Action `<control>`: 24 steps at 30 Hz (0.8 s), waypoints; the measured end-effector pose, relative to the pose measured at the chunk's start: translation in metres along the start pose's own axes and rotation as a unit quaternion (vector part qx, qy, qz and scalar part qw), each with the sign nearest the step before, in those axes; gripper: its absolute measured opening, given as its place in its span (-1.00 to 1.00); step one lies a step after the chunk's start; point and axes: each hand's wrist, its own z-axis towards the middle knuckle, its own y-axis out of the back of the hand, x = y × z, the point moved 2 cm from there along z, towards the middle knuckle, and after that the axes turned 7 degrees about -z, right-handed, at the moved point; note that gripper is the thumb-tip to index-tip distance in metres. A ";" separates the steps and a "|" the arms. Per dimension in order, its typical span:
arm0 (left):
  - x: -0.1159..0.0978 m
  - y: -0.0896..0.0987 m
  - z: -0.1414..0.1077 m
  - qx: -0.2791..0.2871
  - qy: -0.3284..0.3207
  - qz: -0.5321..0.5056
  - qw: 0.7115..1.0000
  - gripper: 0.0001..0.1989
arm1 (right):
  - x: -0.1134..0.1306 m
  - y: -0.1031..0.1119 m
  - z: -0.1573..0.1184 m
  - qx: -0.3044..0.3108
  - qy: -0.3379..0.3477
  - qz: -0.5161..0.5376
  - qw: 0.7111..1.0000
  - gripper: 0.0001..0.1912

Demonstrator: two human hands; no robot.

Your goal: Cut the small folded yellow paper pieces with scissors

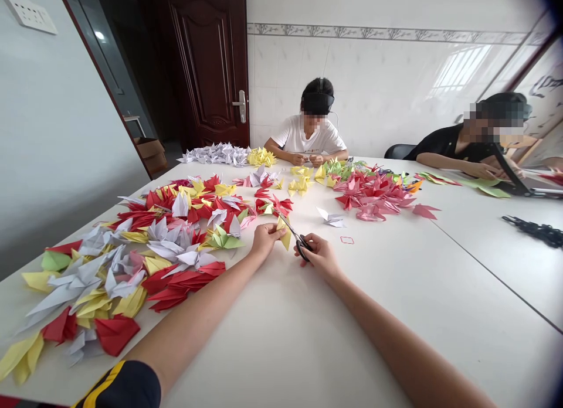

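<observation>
Between the fingers of my left hand (266,241) is a folded yellow paper piece (285,234), like an origami crane. My right hand (321,255) grips black-handled scissors (302,247), their blades pointing up and left to the yellow paper's upper part. Whether the blades are cutting into it is too small to tell. Left of my hands spreads a big heap of folded paper pieces (176,247) in red, white, yellow, pink and green. A white paper crane (331,217) rests on the table beyond my right hand.
Pink and red cranes (373,194) lie at the table's (378,291) centre right; white ones (215,154) are piled at the far left. A person in white (314,132) works across from me, another in black (453,144) at far right. Black cords (536,230) lie at right.
</observation>
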 end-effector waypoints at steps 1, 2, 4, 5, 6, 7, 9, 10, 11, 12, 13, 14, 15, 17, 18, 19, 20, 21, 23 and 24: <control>0.000 0.002 0.001 -0.012 -0.005 0.002 1.000 -0.58 | 0.000 0.000 -0.001 -0.001 0.002 -0.005 1.000 -0.61; 0.001 0.003 0.001 -0.021 -0.009 0.002 1.000 -0.58 | 0.000 0.000 -0.002 -0.005 0.003 -0.014 1.000 -0.62; 0.001 0.006 0.002 -0.036 -0.019 -0.001 0.999 -0.59 | 0.001 0.000 -0.003 -0.020 0.002 -0.046 0.999 -0.65; 0.001 0.006 0.002 -0.043 -0.025 -0.001 0.999 -0.60 | 0.002 0.000 -0.004 -0.029 -0.001 -0.067 0.997 -0.65; 0.001 0.007 0.002 -0.049 -0.029 0.001 0.998 -0.62 | 0.002 0.000 -0.004 -0.036 -0.005 -0.086 0.996 -0.66; 0.001 0.007 0.002 -0.054 -0.034 0.007 0.998 -0.62 | 0.004 0.000 -0.005 -0.040 -0.008 -0.102 0.994 -0.66; 0.001 0.007 0.002 -0.061 -0.046 0.027 0.997 -0.63 | 0.006 0.000 -0.005 -0.044 -0.009 -0.122 0.992 -0.64; 0.000 0.007 0.003 -0.064 -0.053 0.039 0.996 -0.64 | 0.008 -0.001 -0.005 -0.044 -0.008 -0.129 0.991 -0.63; 0.000 0.007 0.003 -0.068 -0.059 0.049 0.995 -0.64 | 0.009 -0.001 -0.005 -0.046 -0.009 -0.135 0.990 -0.62; 0.000 0.007 0.003 -0.070 -0.063 0.053 0.994 -0.65 | 0.009 -0.001 -0.005 -0.047 -0.012 -0.140 0.989 -0.60; 0.000 0.008 0.003 -0.073 -0.065 0.053 0.994 -0.66 | 0.010 -0.002 -0.005 -0.048 -0.017 -0.143 0.988 -0.59; 0.000 0.008 0.003 -0.076 -0.064 0.048 0.994 -0.66 | 0.010 -0.001 -0.005 -0.049 -0.021 -0.143 0.988 -0.58; 0.000 0.008 0.003 -0.079 -0.063 0.042 0.994 -0.67 | 0.009 -0.001 -0.005 -0.050 -0.022 -0.140 0.989 -0.58; 0.000 0.009 0.003 -0.083 -0.062 0.035 0.994 -0.66 | 0.009 -0.001 -0.004 -0.049 -0.013 -0.131 0.990 -0.60; 0.000 0.009 0.003 -0.084 -0.064 0.037 0.994 -0.66 | 0.009 -0.001 -0.004 -0.048 -0.007 -0.127 0.991 -0.61; 0.001 0.009 0.003 -0.083 -0.065 0.042 0.993 -0.65 | 0.008 0.000 -0.004 -0.047 -0.002 -0.123 0.991 -0.62; 0.001 0.009 0.004 -0.083 -0.067 0.048 0.993 -0.65 | 0.008 0.000 -0.005 -0.046 0.001 -0.120 0.992 -0.62; 0.002 0.009 0.004 -0.084 -0.069 0.054 0.993 -0.65 | 0.009 0.000 -0.005 -0.046 0.002 -0.116 0.992 -0.61; 0.003 0.011 0.005 -0.090 -0.074 0.063 0.991 -0.65 | 0.009 0.000 -0.005 -0.047 0.002 -0.110 0.993 -0.60; 0.004 0.011 0.005 -0.094 -0.077 0.065 0.990 -0.65 | 0.009 0.000 -0.006 -0.047 0.002 -0.109 0.993 -0.59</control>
